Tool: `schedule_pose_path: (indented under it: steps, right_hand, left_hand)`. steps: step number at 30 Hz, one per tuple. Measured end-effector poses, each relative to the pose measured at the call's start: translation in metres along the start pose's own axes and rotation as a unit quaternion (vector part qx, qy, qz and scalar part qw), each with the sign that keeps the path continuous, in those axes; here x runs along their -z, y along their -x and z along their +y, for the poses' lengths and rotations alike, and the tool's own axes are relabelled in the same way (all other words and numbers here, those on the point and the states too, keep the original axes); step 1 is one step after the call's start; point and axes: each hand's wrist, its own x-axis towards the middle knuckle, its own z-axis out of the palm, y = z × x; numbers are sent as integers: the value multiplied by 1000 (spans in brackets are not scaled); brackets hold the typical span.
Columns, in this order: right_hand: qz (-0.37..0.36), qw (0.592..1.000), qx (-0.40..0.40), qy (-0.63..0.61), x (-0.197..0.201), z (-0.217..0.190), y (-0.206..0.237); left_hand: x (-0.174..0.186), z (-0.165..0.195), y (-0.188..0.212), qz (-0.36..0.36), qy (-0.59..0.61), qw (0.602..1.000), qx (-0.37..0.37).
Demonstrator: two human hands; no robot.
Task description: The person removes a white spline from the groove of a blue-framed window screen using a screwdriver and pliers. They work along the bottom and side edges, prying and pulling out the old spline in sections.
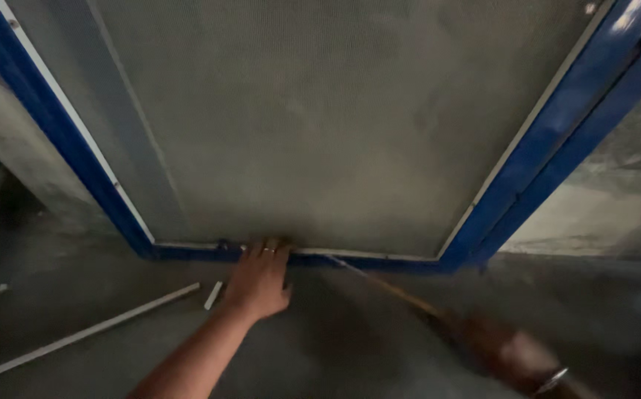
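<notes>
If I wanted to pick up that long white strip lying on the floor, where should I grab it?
Probably near the middle of the long thin white strip, coming from above. It lies flat on the grey concrete floor, with bare floor on both sides, so fingers can pinch its narrow edges. A middle grip would likely stop the ends from tipping. The left hand is nearest.

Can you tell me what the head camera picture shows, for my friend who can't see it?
A person's left hand presses its fingertips on the bottom edge of a blue-framed mesh screen panel. The blurred right hand holds a thin rod-like tool against that edge. A long pale strip lies on the grey floor.
</notes>
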Motion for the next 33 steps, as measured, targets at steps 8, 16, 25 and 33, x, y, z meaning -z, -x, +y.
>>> schedule_pose_path:
  steps: [8,16,25,33]
  right_hand:
    - [-140,978,-155,25,95,-84,-12]
    - [-141,975,-79,153,-21,5,-32]
    - [-29,996,21,83,14,11,-29]
    - [-152,966,-206,39,101,-41,-50]
  left_hand:
    - [-1,0,1,7,6,1000,-10]
    - [-19,-9,1,29,-12,999,-26]
    - [-27,-32,6,38,139,987,71]
    - [-15,-179,23,318,381,784,374]
